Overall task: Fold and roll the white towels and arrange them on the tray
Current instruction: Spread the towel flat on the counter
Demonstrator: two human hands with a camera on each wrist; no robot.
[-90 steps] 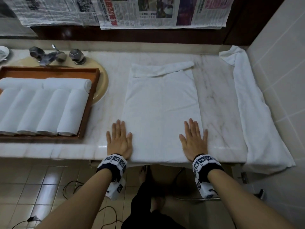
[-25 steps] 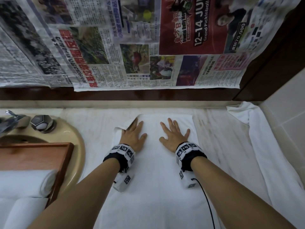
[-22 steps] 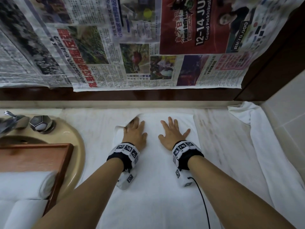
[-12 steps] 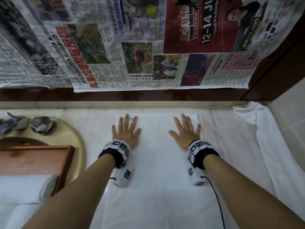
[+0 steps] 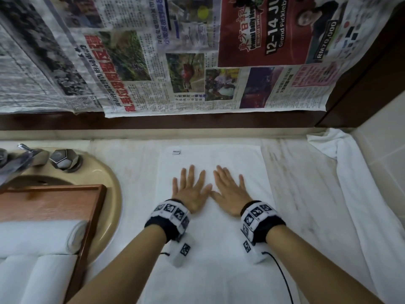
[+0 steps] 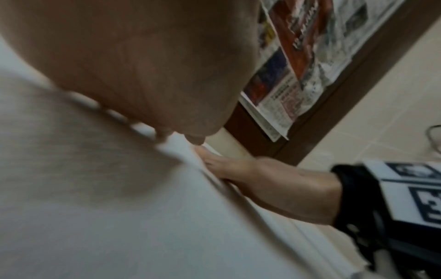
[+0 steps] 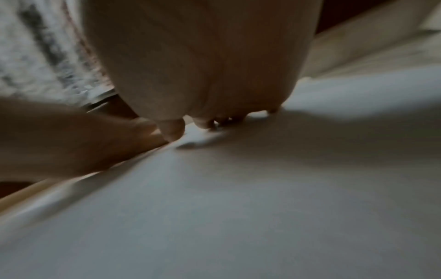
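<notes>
A white towel [image 5: 214,260] lies flat along the marble counter, its far edge near the back wall with a small label [image 5: 176,152] at its left corner. My left hand [image 5: 190,189] and right hand [image 5: 228,191] press on it palm down, fingers straight, thumbs almost touching, a little back from the far edge. Both wrist views are blurred; they show each palm [image 6: 143,62] [image 7: 205,62] over the white cloth [image 6: 119,217] [image 7: 238,207]. The wooden tray [image 5: 87,216] at the left holds rolled white towels [image 5: 39,238].
A beige basin [image 5: 111,207] with chrome taps [image 5: 63,160] lies under the tray at left. Another white towel [image 5: 361,205] lies loose along the tiled right wall. Newspaper sheets [image 5: 175,62] hang on the back wall above a dark wooden ledge.
The folded far left corner has been flattened out. My hands spread apart at the far edge, then slid back toward me and together at the towel's middle.
</notes>
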